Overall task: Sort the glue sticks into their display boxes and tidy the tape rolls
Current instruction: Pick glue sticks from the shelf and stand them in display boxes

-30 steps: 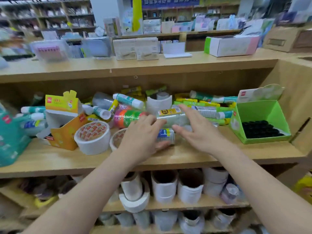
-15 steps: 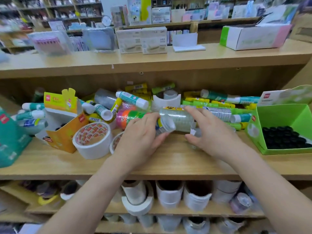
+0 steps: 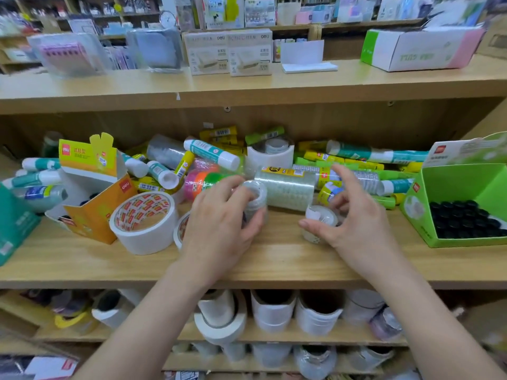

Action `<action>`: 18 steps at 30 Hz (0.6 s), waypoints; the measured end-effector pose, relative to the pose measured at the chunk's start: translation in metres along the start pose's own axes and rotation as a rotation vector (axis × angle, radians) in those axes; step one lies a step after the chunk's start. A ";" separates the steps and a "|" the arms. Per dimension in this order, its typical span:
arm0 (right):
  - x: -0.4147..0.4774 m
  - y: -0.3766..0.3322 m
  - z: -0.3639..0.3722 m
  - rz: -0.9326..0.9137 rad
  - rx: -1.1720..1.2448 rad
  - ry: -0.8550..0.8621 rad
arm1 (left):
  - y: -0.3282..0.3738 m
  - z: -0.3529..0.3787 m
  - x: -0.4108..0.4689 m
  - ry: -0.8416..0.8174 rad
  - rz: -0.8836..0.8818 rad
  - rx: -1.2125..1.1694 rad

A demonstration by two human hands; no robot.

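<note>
My left hand (image 3: 219,223) grips a wrapped stack of clear tape rolls (image 3: 255,200) standing on end on the middle shelf (image 3: 274,261). My right hand (image 3: 354,220) closes its thumb and fingers around a small clear tape roll (image 3: 321,219) resting on the shelf. Behind them lies a long clear tape pack (image 3: 285,189). Loose glue sticks (image 3: 211,153) in teal, yellow and green pile up along the back. An orange display box (image 3: 96,198) leans at the left. A green display box (image 3: 461,204) at the right holds black-capped sticks.
A large white tape roll (image 3: 144,222) stands left of my left hand, with a second roll partly hidden behind that hand. A teal box (image 3: 13,223) sits at the far left edge. The lower shelf holds several white tape rolls (image 3: 271,308). Boxes line the top shelf.
My left hand has stood the clear tape stack upright on the shelf. My right hand has come off the long pack and closed on the small roll.
</note>
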State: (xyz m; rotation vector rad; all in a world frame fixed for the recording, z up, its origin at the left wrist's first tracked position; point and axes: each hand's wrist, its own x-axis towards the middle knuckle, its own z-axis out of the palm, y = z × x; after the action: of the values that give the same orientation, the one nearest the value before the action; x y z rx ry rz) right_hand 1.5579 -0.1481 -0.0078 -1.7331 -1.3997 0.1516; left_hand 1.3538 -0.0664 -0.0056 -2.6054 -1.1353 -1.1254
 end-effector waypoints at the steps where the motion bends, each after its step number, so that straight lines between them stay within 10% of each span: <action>1: -0.004 -0.002 0.004 0.002 0.017 0.017 | 0.001 -0.002 0.000 0.001 -0.018 -0.018; 11: -0.018 -0.014 0.016 -0.102 0.139 -0.084 | 0.044 0.012 -0.008 -0.269 0.302 0.298; 18: -0.028 0.038 -0.027 -0.073 -0.567 0.142 | 0.047 0.026 -0.005 -0.179 0.250 0.326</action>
State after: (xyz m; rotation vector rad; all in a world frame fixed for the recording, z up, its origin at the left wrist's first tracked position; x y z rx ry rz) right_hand 1.5912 -0.1852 -0.0286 -2.0892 -1.4861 -0.4412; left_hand 1.3984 -0.0946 -0.0186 -2.5332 -0.8974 -0.6115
